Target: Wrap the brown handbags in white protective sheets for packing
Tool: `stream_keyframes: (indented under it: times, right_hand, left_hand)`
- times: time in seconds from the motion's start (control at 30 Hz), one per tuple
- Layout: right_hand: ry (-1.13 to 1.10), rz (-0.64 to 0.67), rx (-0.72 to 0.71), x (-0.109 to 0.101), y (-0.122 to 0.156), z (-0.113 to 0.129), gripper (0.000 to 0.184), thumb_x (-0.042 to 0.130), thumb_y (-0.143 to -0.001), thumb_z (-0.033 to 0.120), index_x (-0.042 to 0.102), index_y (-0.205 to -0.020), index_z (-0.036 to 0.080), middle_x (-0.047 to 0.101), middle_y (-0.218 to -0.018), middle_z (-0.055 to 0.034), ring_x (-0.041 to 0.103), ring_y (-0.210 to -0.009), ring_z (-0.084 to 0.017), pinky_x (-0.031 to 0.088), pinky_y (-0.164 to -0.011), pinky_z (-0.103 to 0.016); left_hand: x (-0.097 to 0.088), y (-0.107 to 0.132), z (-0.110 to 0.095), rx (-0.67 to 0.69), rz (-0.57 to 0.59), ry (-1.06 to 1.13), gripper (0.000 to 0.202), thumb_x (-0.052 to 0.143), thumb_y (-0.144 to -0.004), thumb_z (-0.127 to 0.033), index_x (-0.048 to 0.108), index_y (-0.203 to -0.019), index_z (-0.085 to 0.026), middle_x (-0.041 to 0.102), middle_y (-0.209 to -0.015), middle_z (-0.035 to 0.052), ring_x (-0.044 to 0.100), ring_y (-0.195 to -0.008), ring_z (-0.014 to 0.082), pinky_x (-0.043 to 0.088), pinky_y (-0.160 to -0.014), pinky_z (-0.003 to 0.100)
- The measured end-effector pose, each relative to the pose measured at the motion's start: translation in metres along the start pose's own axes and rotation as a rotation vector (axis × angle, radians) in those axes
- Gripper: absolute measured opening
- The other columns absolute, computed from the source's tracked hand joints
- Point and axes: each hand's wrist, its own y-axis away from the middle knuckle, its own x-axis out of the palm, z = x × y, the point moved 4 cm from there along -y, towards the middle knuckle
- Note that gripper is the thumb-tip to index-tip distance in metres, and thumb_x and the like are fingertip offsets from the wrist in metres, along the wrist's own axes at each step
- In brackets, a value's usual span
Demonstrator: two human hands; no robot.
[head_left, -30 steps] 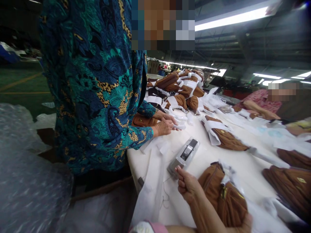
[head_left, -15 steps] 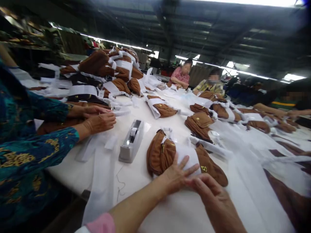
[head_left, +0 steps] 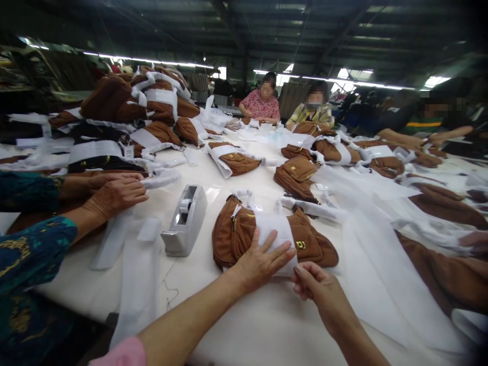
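A brown bag (head_left: 234,239) with gold zips and a gold emblem lies on the table in front of me. A white wrapping sheet (head_left: 272,226) goes across its middle as a band. My left hand (head_left: 259,259) lies flat on this band, fingers spread, pressing on the bag. At the band's lower right corner, my right hand (head_left: 314,284) is closed in a pinch on the sheet's edge; whether tape is also between the fingertips is too small to see. A grey tape dispenser (head_left: 186,221) stands left of the bag.
At the left, a co-worker's hands (head_left: 114,198) work beside white strips (head_left: 139,274). More brown bags (head_left: 295,178) lie beyond mine, with a wrapped pile (head_left: 110,99) at the back left. White sheets (head_left: 373,264) cover the right side. Several people sit around the table (head_left: 244,325).
The view has turned and levelled, so things appear shifted left. My left hand stays spread on the band. My right fingertips have moved slightly apart from the left hand, still pinched.
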Motion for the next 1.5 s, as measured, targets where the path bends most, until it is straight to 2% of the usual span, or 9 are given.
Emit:
stream_keyframes:
  times: [0.43, 0.53, 0.63, 0.77, 1.03, 1.13, 1.27, 1.37, 1.5]
  right_hand:
    - [0.065, -0.114, 0.122, 0.003, -0.016, -0.009, 0.032, 0.064, -0.065, 0.043, 0.05, -0.061, 0.015, 0.058, -0.055, 0.0002, 0.048, -0.043, -0.007, 0.03, -0.038, -0.017]
    - [-0.024, -0.151, 0.171, 0.006, -0.009, -0.013, 0.031, 0.068, -0.06, 0.04, 0.055, -0.069, 0.013, 0.06, -0.06, -0.0007, 0.052, -0.048, -0.008, 0.033, -0.04, -0.016]
    - [-0.176, -0.236, 0.205, 0.008, 0.002, -0.018, 0.043, 0.075, -0.053, 0.037, 0.056, -0.083, 0.012, 0.063, -0.068, -0.003, 0.057, -0.056, -0.011, 0.035, -0.04, -0.016]
    - [-0.278, -0.346, 0.189, 0.006, 0.012, -0.027, 0.055, 0.079, -0.049, 0.033, 0.047, -0.091, 0.016, 0.064, -0.068, -0.0028, 0.06, -0.058, -0.014, 0.034, -0.038, -0.015]
    - [-0.193, -0.333, 0.095, 0.005, 0.005, -0.047, 0.047, 0.075, -0.056, 0.039, 0.044, -0.085, 0.017, 0.062, -0.06, 0.0005, 0.06, -0.057, -0.013, 0.047, -0.048, -0.02]
    - [-0.128, -0.329, 0.068, 0.007, 0.001, -0.05, 0.041, 0.07, -0.062, 0.041, 0.042, -0.082, 0.018, 0.062, -0.06, 0.0009, 0.06, -0.056, -0.014, 0.05, -0.051, -0.024]
    - [0.009, -0.361, 0.07, 0.007, -0.003, -0.05, 0.036, 0.067, -0.065, 0.042, 0.042, -0.077, 0.02, 0.06, -0.055, 0.0018, 0.058, -0.047, -0.016, 0.047, -0.041, -0.025]
    - [0.255, -0.378, 0.011, 0.003, -0.003, -0.046, 0.03, 0.061, -0.071, 0.044, 0.042, -0.075, 0.021, 0.058, -0.054, 0.003, 0.054, -0.043, -0.015, 0.042, -0.039, -0.023]
    - [0.614, -0.369, -0.184, -0.001, -0.005, -0.043, 0.023, 0.058, -0.076, 0.038, 0.041, -0.075, 0.022, 0.058, -0.057, 0.0048, 0.055, -0.048, -0.013, 0.041, -0.05, -0.024]
  left_hand:
    - [0.007, -0.003, -0.003, 0.009, -0.048, 0.003, 0.036, 0.031, -0.092, -0.031, 0.038, -0.127, -0.032, 0.028, -0.141, -0.0006, 0.019, -0.128, 0.0369, 0.022, -0.093, 0.07]
    - [0.008, -0.004, -0.004, 0.013, -0.029, 0.004, 0.036, 0.03, -0.092, -0.031, 0.04, -0.126, -0.03, 0.027, -0.141, -0.0005, 0.018, -0.128, 0.0378, 0.022, -0.093, 0.07]
    - [0.009, -0.004, -0.004, 0.012, -0.018, -0.001, 0.036, 0.03, -0.092, -0.031, 0.04, -0.126, -0.03, 0.027, -0.141, -0.0002, 0.018, -0.128, 0.038, 0.023, -0.092, 0.07]
    - [0.009, -0.005, -0.004, 0.021, -0.026, -0.01, 0.036, 0.031, -0.092, -0.03, 0.038, -0.127, -0.03, 0.029, -0.14, 0.0002, 0.02, -0.128, 0.0376, 0.023, -0.092, 0.07]
    - [0.008, -0.007, -0.003, 0.035, -0.027, 0.006, 0.035, 0.033, -0.092, -0.029, 0.04, -0.126, -0.029, 0.032, -0.139, 0.0011, 0.022, -0.127, 0.0372, 0.024, -0.09, 0.071]
    - [0.009, -0.008, -0.003, 0.041, -0.021, 0.018, 0.035, 0.034, -0.091, -0.03, 0.041, -0.125, -0.028, 0.033, -0.138, 0.002, 0.021, -0.127, 0.0375, 0.023, -0.09, 0.071]
    - [0.01, -0.008, -0.004, 0.038, -0.015, 0.033, 0.035, 0.032, -0.091, -0.031, 0.041, -0.125, -0.029, 0.034, -0.138, 0.0014, 0.021, -0.127, 0.0377, 0.022, -0.091, 0.071]
    - [0.009, -0.008, -0.004, 0.04, -0.008, 0.045, 0.035, 0.032, -0.091, -0.031, 0.041, -0.125, -0.028, 0.034, -0.138, 0.002, 0.021, -0.127, 0.0378, 0.021, -0.092, 0.071]
    - [0.009, -0.008, -0.003, 0.042, 0.015, 0.061, 0.037, 0.034, -0.091, -0.03, 0.039, -0.127, -0.028, 0.032, -0.139, 0.0029, 0.02, -0.127, 0.0378, 0.02, -0.091, 0.071]
